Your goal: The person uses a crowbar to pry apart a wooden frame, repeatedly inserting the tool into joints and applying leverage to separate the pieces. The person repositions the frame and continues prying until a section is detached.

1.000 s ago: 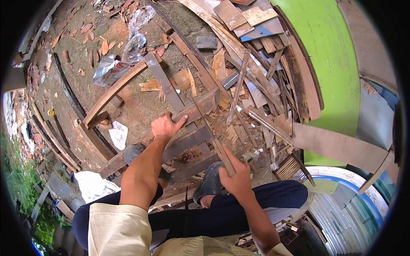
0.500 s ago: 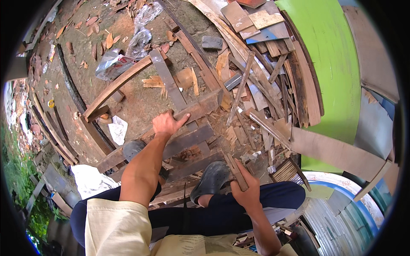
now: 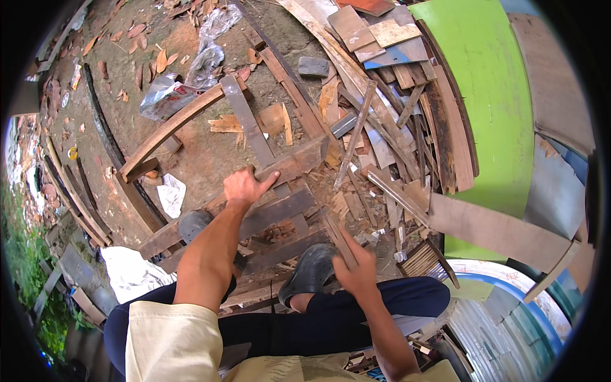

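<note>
Below, left hand (image 3: 245, 186) pressing wooden pallet (image 3: 254, 223), right hand (image 3: 358, 275) gripping upward-slanting stick (image 3: 337, 239)

Crumpled clear plastic bags (image 3: 191, 70) on dirt.

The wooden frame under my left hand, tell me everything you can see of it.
The wooden frame is a rough rack of dark, weathered planks, several running side by side with cross pieces joining them, lying flat on the dirt ground. The wood looks old, stained and splintered at the edges. The left hand presses on its upper plank, thumb spread along the board. Two dark shoes stand on its lower planks. The right hand holds a thin wooden stick at its right end. Scrap boards are piled beside it.
</note>
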### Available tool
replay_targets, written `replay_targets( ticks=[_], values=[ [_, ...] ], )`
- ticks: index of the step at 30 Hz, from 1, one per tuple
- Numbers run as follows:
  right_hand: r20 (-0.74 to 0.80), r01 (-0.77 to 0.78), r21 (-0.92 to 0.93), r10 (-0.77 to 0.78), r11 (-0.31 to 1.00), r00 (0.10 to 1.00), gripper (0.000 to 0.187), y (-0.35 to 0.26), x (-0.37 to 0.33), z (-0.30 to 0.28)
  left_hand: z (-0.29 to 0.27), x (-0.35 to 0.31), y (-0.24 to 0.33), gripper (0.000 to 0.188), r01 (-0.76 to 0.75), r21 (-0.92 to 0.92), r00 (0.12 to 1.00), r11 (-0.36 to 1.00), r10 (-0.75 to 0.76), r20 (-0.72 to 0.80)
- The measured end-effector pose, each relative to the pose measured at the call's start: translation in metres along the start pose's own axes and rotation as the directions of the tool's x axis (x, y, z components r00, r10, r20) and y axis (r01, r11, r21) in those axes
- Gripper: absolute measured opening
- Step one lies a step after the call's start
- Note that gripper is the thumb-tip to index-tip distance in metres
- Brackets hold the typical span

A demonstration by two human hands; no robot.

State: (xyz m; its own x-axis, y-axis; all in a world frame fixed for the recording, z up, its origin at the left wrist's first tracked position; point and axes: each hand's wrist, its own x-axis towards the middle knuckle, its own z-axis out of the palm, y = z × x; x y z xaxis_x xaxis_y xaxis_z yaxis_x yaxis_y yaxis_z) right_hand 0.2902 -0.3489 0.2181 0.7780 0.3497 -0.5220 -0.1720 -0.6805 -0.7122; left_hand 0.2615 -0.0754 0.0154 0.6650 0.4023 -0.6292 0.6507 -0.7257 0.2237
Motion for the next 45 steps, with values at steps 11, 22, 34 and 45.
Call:
replay_targets(
  ticks=[11,22,34,45],
  values=[
    [-0.009,0.001,0.019,-0.001,1.000,1.000,0.061,-0.009,-0.018,-0.015,0.001,-0.001,-0.002,0.083,-0.007,0.002,0.999,1.000,0.007,-0.034],
    [0.002,-0.056,0.038,0.056,0.998,0.998,0.064,0.000,0.002,0.011,0.000,-0.001,-0.006,0.087,0.008,0.008,1.000,1.000,-0.008,0.005],
    [0.040,-0.113,0.020,0.113,0.993,0.993,0.063,0.002,0.046,0.031,0.001,-0.002,-0.007,0.084,-0.001,-0.008,1.000,1.000,0.001,0.007],
    [0.017,-0.155,0.008,0.155,0.988,0.988,0.060,0.009,0.108,0.067,-0.005,0.005,0.004,0.090,-0.007,0.027,0.999,1.000,0.006,0.045]
  ],
)
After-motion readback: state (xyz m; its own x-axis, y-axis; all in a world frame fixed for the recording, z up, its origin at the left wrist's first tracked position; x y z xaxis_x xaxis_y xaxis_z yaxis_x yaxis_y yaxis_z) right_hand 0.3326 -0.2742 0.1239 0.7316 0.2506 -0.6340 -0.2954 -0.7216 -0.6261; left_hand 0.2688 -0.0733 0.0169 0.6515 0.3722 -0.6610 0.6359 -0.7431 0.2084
